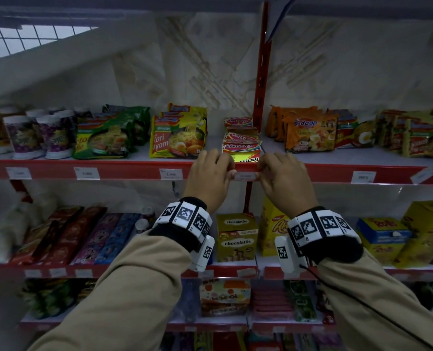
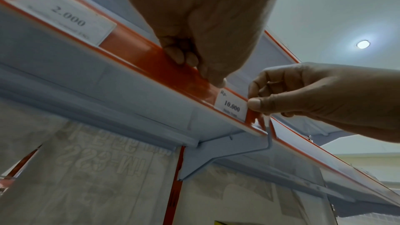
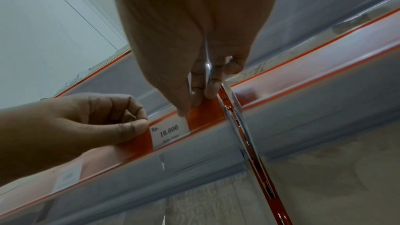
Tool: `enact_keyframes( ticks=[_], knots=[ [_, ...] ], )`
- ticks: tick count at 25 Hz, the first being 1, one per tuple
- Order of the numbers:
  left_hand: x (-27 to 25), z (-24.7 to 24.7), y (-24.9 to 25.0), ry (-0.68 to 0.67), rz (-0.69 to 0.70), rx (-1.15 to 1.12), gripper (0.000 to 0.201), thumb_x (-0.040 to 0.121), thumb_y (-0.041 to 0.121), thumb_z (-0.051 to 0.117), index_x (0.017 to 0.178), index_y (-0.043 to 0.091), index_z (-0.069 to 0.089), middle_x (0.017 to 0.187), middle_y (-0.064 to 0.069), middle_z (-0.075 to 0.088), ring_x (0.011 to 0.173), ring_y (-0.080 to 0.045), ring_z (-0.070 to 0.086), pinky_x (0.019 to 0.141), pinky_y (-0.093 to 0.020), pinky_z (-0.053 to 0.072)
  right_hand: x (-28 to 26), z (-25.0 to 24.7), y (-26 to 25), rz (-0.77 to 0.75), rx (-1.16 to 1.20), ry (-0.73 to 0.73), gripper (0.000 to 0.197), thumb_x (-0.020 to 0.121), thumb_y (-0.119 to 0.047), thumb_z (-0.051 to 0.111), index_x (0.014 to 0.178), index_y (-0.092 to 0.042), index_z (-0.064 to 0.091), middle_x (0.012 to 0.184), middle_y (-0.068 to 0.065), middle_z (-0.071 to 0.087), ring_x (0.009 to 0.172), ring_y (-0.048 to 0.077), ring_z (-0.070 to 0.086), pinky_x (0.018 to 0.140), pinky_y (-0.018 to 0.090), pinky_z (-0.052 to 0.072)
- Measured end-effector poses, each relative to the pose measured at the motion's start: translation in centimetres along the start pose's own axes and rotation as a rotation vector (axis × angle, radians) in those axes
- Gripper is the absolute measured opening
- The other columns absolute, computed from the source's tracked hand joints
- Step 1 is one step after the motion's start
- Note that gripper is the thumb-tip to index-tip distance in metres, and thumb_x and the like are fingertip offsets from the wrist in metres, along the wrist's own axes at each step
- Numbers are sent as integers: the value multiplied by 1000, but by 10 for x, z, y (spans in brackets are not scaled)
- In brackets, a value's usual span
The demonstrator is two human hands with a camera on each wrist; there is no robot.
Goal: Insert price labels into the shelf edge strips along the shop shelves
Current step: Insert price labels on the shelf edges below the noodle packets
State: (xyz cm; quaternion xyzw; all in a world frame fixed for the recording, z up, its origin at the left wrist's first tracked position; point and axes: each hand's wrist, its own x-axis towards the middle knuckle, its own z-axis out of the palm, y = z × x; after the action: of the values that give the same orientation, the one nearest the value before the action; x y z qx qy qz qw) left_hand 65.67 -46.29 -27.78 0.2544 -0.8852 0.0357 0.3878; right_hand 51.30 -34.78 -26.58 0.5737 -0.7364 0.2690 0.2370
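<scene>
Two hands meet at the red edge strip (image 1: pixel 144 171) of the noodle shelf: my left hand (image 1: pixel 209 177) and right hand (image 1: pixel 287 179) have fingers curled, thumbs pinching either end of the 10.000 price label (image 2: pixel 231 106) seated in the strip.

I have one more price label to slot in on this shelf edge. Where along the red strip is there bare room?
The strip is bare between the 2.000 label and the left hand, and right of the right hand up to the next label. It is crowded at the 10.000 label, where both hands press.
</scene>
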Motion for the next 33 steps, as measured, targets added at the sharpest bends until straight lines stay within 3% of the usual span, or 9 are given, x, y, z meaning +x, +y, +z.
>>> enact_keyframes(
  ticks=[4, 9, 14, 19, 22, 25, 28, 33],
  knots=[
    [1, -1, -2, 16, 34, 2, 14, 92, 26, 57, 95, 13, 55, 95, -5, 51, 90, -23, 44, 74, -34, 38, -3, 6, -1, 16, -10, 88, 16, 82, -24, 66, 93, -16, 59, 96, 5, 57, 95, 28, 48, 77, 39, 40],
    [-1, -3, 0, 103, 55, 57, 10, 86, 18, 62, 90, 10, 58, 93, -8, 53, 88, -26, 46, 71, -33, 36, -9, 9, 4, 39, -9, 163, 19, 81, -10, 61, 99, -17, 64, 99, 6, 58, 96, 29, 48, 79, 41, 42],
    [-5, -2, 4, 92, 30, 86, 13, 85, 16, 60, 97, 10, 59, 99, -8, 55, 94, -28, 47, 76, -36, 39, -15, 5, 16, 10, 5, 176, 20, 83, -5, 59, 99, -14, 64, 101, 6, 61, 97, 29, 48, 80, 39, 42],
    [-3, 4, 23, 66, 8, 122, 27, 81, 14, 61, 109, 13, 58, 105, -8, 54, 97, -27, 48, 79, -35, 38, -21, -1, 39, 41, 22, 139, 15, 84, -11, 62, 98, -15, 65, 102, 5, 61, 99, 27, 47, 79, 40, 43],
    [3, 14, 49, 38, 9, 146, 32, 80, 23, 61, 111, 15, 56, 109, -7, 52, 102, -27, 46, 82, -36, 38, -27, -9, 64, 72, -1, 103, 18, 82, -14, 64, 100, -14, 64, 104, 6, 57, 100, 27, 46, 81, 41, 43],
    [10, 28, 81, -22, -31, 112, 45, 80, 34, 60, 122, 19, 52, 124, -5, 47, 119, -28, 39, 94, -40, 37, -32, -20, 93, 75, 18, 127, 18, 81, -17, 66, 99, -15, 64, 102, 6, 54, 100, 27, 45, 82, 43, 44],
    [12, 44, 110, -89, -121, 129, 57, 82, 43, 58, 133, 20, 44, 140, -3, 37, 136, -27, 21, 107, -43, 23, -34, -25, 121, 80, 52, 148, 18, 81, -19, 67, 99, -17, 63, 102, 6, 53, 100, 26, 45, 83, 44, 45],
    [6, 57, 136, -61, -227, 141, 64, 84, 51, 51, 136, 14, 44, 146, 0, 34, 138, -25, 17, 111, -43, 21, -36, -22, 141, 28, 128, 197, 19, 79, -19, 69, 97, -18, 63, 99, 5, 52, 96, 24, 45, 79, 39, 44]
  ],
)
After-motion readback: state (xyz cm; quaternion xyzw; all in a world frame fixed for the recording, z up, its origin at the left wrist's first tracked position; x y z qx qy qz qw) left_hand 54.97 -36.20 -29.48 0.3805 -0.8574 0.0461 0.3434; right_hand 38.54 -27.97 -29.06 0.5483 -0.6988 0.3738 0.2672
